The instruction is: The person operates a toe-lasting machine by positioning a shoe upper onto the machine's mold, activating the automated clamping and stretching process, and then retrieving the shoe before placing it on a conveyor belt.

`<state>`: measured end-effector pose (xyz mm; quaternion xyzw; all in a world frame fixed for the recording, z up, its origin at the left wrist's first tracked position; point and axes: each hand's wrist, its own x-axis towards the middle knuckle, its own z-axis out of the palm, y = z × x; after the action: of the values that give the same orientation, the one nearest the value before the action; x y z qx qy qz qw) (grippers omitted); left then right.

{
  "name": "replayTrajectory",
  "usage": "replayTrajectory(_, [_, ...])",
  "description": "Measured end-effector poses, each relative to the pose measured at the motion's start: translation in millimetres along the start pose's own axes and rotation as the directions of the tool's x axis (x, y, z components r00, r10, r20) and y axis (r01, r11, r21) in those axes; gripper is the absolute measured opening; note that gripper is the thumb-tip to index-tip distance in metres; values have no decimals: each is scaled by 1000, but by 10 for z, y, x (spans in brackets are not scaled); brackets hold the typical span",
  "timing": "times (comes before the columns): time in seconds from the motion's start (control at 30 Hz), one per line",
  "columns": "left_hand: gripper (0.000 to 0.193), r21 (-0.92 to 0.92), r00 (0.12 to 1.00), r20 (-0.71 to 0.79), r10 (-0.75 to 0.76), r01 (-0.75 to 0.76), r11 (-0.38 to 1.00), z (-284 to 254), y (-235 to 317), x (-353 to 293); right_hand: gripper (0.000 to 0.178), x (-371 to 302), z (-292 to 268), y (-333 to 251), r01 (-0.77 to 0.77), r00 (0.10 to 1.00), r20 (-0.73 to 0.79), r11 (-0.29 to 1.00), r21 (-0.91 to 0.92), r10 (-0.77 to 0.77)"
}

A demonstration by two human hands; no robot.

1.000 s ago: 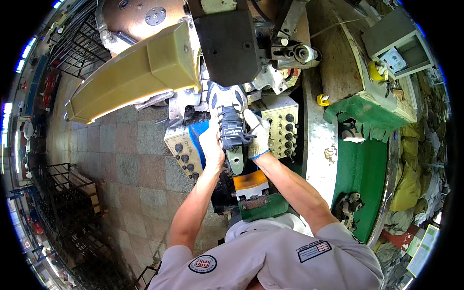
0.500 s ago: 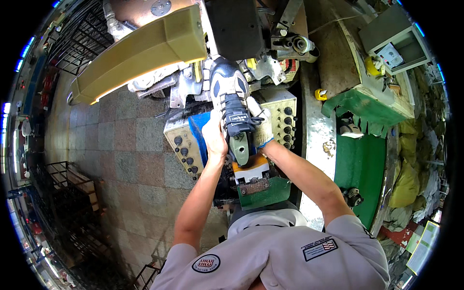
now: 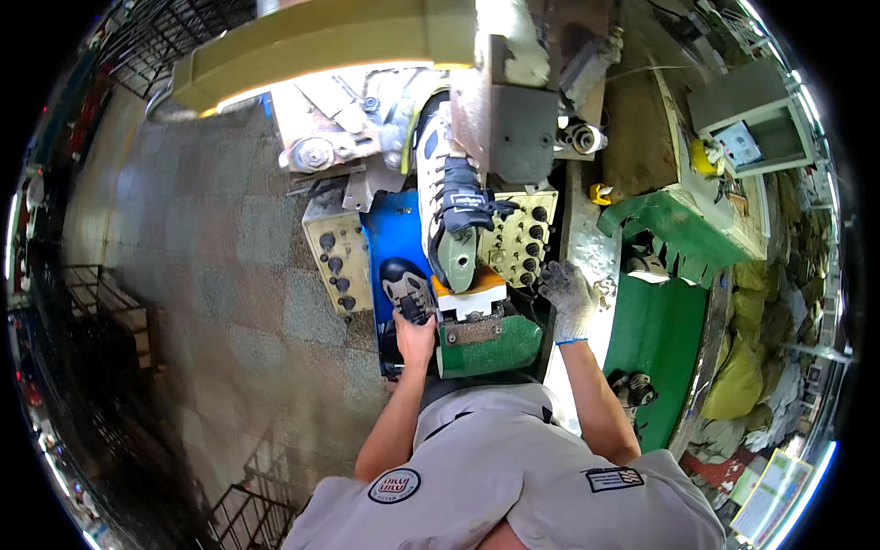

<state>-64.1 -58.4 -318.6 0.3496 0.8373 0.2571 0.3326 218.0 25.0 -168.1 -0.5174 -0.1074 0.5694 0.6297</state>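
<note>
— At twelve o'clock from the worker's chest: a shoe, white and dark blue with laces, mounted upside-down-looking on a green last, toe tucked under the grey head of a shoe machine. Heel end resting above an orange and white support block.

— And the hands?

— Left hand, bare, at eleven o'clock from the chest, closed around a dark shoe sole, tread facing up, held just beside the support block and apart from the shoe. Right hand, gloved in white, at one o'clock, fingers spread and holding nothing, hovering near a cream control panel studded with black knobs.

— How far along, then?

— Judging by the layout: shoe already seated in the machine, no hand on it. Sole not yet joined to the shoe, kept low at the left. Pressing or bonding likely yet to come, though hard to tell whether the machine is clamped.

— Anything else around?

— Second knob panel at ten o'clock, green counter at three o'clock, tiled floor at nine.
</note>
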Motion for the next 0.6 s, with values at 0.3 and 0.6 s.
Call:
replayTrajectory(0.3, [55, -243, 994, 64, 83, -65, 968, -484, 13, 160, 47, -104, 519, -98, 41, 990, 138, 966, -254, -6])
replayTrajectory(0.6, [63, -506, 936, 314, 161, 21, 862, -2700, 954, -468, 57, -597, 868, -587, 13, 895, 442, 986, -169, 64])
